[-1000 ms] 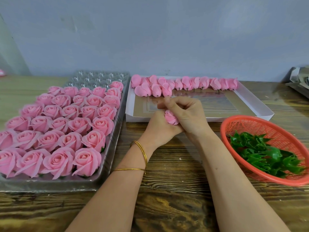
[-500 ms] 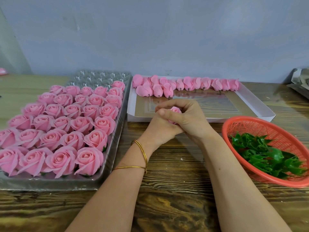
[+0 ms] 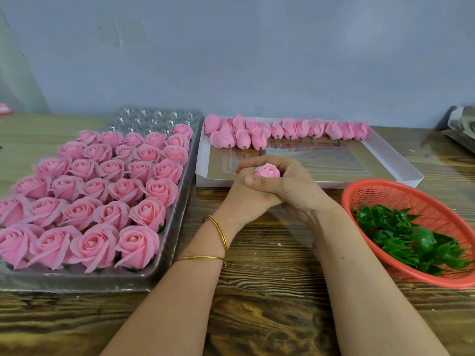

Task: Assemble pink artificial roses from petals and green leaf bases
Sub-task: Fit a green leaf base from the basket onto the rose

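Note:
Both hands are clasped together above the table's middle, wrapped around one pink rose (image 3: 267,171). Only its top shows between the fingers, facing up. My left hand (image 3: 244,199) cups it from the left, and my right hand (image 3: 295,186) closes over it from the right. Whatever is under the rose is hidden. A row of pink petal buds (image 3: 288,129) lies along the far side of a white cardboard tray (image 3: 401,163). Green leaf bases (image 3: 411,237) fill a red plastic basket (image 3: 370,188) at the right.
A clear plastic tray (image 3: 177,227) at the left holds several rows of finished pink roses (image 3: 102,191), with vacant cups at its far end. The wooden table (image 3: 257,317) runs to a grey wall. A crumpled package (image 3: 462,129) lies at the far right.
The rose has turned in my hands from pointing down and sideways to facing up. Both hands have closed more tightly around it and stayed in the same place.

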Demonstrator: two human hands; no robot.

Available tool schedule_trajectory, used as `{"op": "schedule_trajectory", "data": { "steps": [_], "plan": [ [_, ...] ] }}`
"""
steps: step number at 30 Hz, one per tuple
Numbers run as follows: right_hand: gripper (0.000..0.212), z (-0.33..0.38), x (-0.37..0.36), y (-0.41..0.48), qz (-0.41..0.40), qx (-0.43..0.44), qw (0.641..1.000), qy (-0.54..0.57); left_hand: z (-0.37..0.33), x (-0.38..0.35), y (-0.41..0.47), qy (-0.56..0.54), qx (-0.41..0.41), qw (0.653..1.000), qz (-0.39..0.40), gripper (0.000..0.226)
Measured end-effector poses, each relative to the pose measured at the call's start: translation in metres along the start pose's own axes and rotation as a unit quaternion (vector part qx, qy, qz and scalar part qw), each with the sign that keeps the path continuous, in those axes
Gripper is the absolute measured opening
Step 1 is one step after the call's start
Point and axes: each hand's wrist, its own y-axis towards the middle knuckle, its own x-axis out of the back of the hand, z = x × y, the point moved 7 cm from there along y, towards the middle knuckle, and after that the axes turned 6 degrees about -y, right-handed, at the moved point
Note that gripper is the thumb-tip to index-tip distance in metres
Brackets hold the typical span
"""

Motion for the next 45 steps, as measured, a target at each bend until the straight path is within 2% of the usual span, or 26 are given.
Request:
{"op": "schedule_trajectory", "data": {
  "steps": [4, 8, 10, 14, 19, 23, 27, 31, 35, 38, 45],
  "plan": [
    [0.042, -0.002, -0.001, -0.001, 0.017, -0.022, 1.0, 0.008, -0.011, -0.003, -0.001, 0.031, -0.031, 0.999, 0.012, 0.012],
    [0.04, -0.004, -0.001, -0.001, 0.035, -0.028, 0.999, 0.004, -0.009, -0.002, -0.002, 0.019, -0.034, 0.999, 0.006, 0.024],
    [0.035, -0.003, 0.002, 0.0, 0.015, -0.023, 1.0, 0.013, -0.005, 0.0, 0.0, -0.01, -0.025, 1.0, -0.002, 0.021],
    [0.047, 0.005, 0.014, 0.001, -0.069, 0.007, 0.998, 0.009, 0.001, 0.0, 0.002, -0.042, -0.005, 0.999, 0.004, 0.018],
    [0.021, 0.012, 0.012, -0.001, -0.136, 0.065, 0.988, -0.045, -0.002, -0.006, 0.002, -0.073, -0.017, 0.997, 0.032, 0.034],
    [0.013, 0.014, 0.01, -0.002, -0.131, 0.081, 0.985, -0.072, -0.004, -0.005, 0.002, -0.045, -0.031, 0.998, 0.041, 0.035],
    [0.009, 0.014, 0.01, -0.001, -0.14, 0.1, 0.979, -0.113, -0.004, -0.005, 0.005, 0.0, -0.053, 0.998, 0.028, 0.015],
    [0.007, 0.012, 0.009, 0.001, -0.141, 0.112, 0.971, -0.158, -0.002, -0.003, 0.006, 0.013, -0.061, 0.998, 0.0, 0.007],
    [0.009, 0.013, 0.007, 0.002, -0.124, 0.125, 0.964, -0.198, -0.003, -0.001, 0.006, 0.059, -0.065, 0.996, -0.008, 0.008],
    [0.011, 0.012, 0.006, 0.003, -0.114, 0.122, 0.966, -0.198, -0.001, 0.0, 0.006, 0.068, -0.056, 0.996, -0.013, 0.017],
    [0.01, 0.011, 0.002, 0.0, -0.089, 0.092, 0.98, -0.15, 0.005, 0.004, 0.009, 0.077, -0.005, 0.996, -0.037, 0.007]
  ]
}}
